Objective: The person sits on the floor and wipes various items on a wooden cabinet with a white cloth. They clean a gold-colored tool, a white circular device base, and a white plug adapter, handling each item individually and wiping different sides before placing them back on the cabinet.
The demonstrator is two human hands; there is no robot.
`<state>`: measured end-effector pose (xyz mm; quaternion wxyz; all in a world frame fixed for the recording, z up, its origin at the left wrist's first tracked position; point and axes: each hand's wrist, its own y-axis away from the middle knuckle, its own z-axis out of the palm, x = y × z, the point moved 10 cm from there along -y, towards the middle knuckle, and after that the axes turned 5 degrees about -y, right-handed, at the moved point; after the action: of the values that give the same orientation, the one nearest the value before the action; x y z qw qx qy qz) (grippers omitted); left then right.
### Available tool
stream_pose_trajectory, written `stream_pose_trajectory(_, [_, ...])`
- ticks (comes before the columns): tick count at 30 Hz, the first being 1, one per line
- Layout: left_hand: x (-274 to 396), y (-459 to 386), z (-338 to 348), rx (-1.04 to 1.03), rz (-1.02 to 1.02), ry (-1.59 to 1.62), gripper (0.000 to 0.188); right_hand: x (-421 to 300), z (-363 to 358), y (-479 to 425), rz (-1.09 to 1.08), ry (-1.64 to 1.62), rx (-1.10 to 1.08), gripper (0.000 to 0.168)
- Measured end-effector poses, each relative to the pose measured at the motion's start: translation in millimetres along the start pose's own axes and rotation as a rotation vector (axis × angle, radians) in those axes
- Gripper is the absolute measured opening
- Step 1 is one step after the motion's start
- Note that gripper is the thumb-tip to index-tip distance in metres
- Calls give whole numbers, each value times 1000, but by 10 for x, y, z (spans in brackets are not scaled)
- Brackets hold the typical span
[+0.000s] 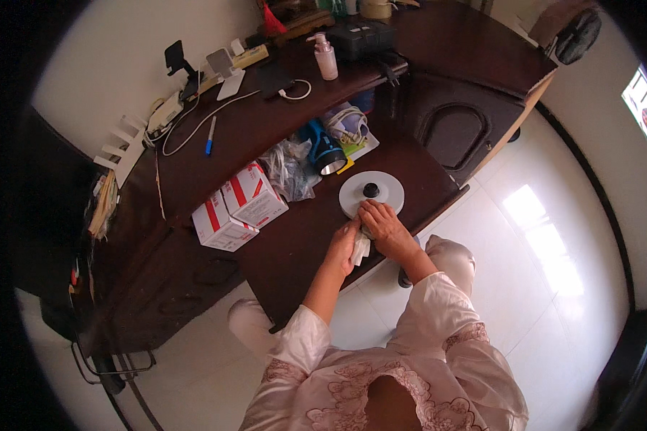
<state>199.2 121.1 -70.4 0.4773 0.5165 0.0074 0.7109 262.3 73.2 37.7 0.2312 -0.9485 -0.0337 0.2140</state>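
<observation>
A round light-grey disc [348, 188] with a black centre knob [371, 189] lies on the dark pull-out shelf [307, 242]. It looks like the power base of an electric kettle. At its near rim my hands meet, with a crumpled white tissue or thin cloth [360, 251] pressed between them. My left hand [343, 245] grips it from the left, thumb pointing forward. From the right, my right hand [387, 229] curls over it, fingertips close to the disc's rim. The fingers cover part of the cloth and the near edge of the disc.
Two white-and-red cartons [254, 196], clear plastic bags [291, 169], a blue torch [323, 148] and a bundled white cord [348, 123] line the shelf's back. On the desktop stand a pump bottle [326, 60], phone stands [221, 64], a marker [211, 136] and a router [129, 156].
</observation>
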Motion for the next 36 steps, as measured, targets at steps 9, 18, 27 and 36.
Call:
stream_pose_trajectory(9, [-63,-287,197,-95,27,65,28,254,-196,129,257,67,20,78])
stream_pose_trajectory(18, [-164,-822,541,-9,-5,38,24,1049,-351,289,590,-37,283,70])
stream_pose_trajectory(27, [-133,-1011,580,53,60,-69,25,1161,-263,289,517,-137,335,57])
stream_pose_trajectory(36, [169,-953,187,240,294,-421,34,992,-176,167,494,-162,283,53])
